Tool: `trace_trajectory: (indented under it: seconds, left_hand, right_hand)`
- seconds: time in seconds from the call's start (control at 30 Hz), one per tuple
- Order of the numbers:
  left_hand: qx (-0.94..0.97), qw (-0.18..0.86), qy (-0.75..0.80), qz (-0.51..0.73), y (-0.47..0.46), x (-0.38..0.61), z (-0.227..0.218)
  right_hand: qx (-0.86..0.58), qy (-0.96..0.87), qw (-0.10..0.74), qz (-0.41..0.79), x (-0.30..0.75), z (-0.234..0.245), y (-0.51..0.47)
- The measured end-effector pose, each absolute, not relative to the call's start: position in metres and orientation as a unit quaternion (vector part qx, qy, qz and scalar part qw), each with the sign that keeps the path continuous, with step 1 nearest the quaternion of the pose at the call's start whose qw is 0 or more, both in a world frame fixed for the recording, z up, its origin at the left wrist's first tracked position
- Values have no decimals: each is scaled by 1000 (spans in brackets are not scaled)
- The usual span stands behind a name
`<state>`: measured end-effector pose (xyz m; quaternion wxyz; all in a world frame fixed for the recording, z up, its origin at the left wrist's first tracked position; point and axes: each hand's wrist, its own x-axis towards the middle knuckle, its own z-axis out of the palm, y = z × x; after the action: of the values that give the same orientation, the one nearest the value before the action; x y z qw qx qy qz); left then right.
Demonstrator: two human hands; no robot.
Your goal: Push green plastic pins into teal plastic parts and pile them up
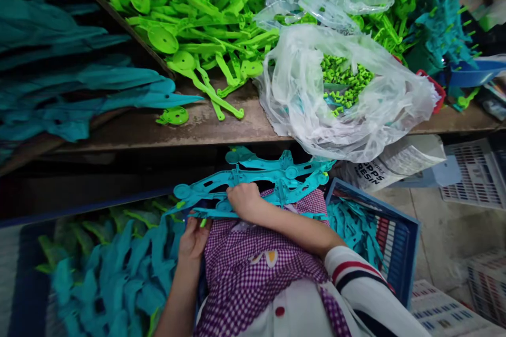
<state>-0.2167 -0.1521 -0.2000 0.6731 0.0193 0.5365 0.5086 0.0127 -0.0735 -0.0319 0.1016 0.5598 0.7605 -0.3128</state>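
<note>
Teal plastic frame [272, 181] under right-hand fingers [237, 193]

The right hand [243, 200] lies palm down with its fingers curled over the teal plastic frame of flat linked arms and round hubs [276, 176] resting across the lap, its bare forearm running back and to the right of that frame into a white sleeve with red and dark stripes. The left hand [193, 239] sits just below the frame's left end, fingers bent and pinching its lower edge, with the bare left forearm dropping straight down from there.
</note>
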Motion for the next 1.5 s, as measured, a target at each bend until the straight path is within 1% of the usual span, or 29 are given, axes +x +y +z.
trace_trajectory:
  seconds: [0.07, 0.23, 0.33, 0.37, 0.43, 0.53, 0.6, 0.67, 0.73, 0.8, 0.87, 0.93, 1.0, 1.07, 1.17, 1.23, 1.3, 1.33, 1.43, 1.5]
  left_hand:
    - [16, 669, 542, 508, -149, -213, -196]
    - [21, 682, 547, 485, -138, -207, -179]
    - [66, 677, 564, 468, -131, -201, -164]
    - [104, 653, 587, 467, -129, -198, -158]
    - [186, 555, 652, 482, -127, -193, -145]
    - [285, 332, 740, 511, -127, -187, -120]
    - [358, 201, 756, 510, -124, -179, -99]
    - [464, 113, 737, 478, -113, -160, -78]
    - [598, 109, 680, 410, -93, -129, -63]
    - [742, 157, 577, 303, -69, -89, -58]
    - [823, 195, 491, 208, -49, -50, -62]
    - [859, 214, 440, 152, -37, -22, -68]
    - [866, 206, 431, 145, -35, -9, -66]
    - [861, 197, 431, 185, -37, -3, -51]
    - [859, 238, 359, 276, -34, 23, -5]
    - [877, 267, 269, 296, -20, 65, 30]
    - [906, 244, 215, 271, 4, 121, 54]
    - [921, 220, 214, 240, 18, 149, 60]
    - [941, 136, 278, 134, 55, 215, 62]
    - [946, 102, 293, 92, 68, 235, 55]
  right_hand:
    - [563, 769, 63, -295, 25, -18, -78]
    - [562, 782, -78, -260, 96, 22, -112]
    - [625, 733, -127, -235, 166, 22, -133]
    - [659, 707, -143, -213, 190, 18, -139]
    - [726, 649, -163, -155, 233, 4, -148]
    - [792, 586, -148, -89, 274, -24, -158]
    - [803, 569, -147, -99, 285, -40, -160]
    - [798, 559, -177, -135, 286, -52, -162]
    - [790, 555, -206, -158, 282, -58, -163]
    - [786, 557, -217, -157, 279, -58, -166]
    - [783, 564, -213, -152, 279, -57, -172]
    - [784, 569, -196, -155, 280, -60, -179]
    - [784, 573, -176, -163, 283, -66, -185]
    - [785, 573, -167, -167, 285, -74, -188]
    - [800, 555, -166, -155, 283, -80, -185]
    - [811, 542, -167, -146, 279, -77, -180]
    - [813, 537, -171, -147, 274, -69, -175]
    - [811, 539, -174, -148, 272, -65, -173]
    - [799, 551, -190, -148, 270, -55, -174]
    - [788, 559, -210, -151, 270, -52, -179]
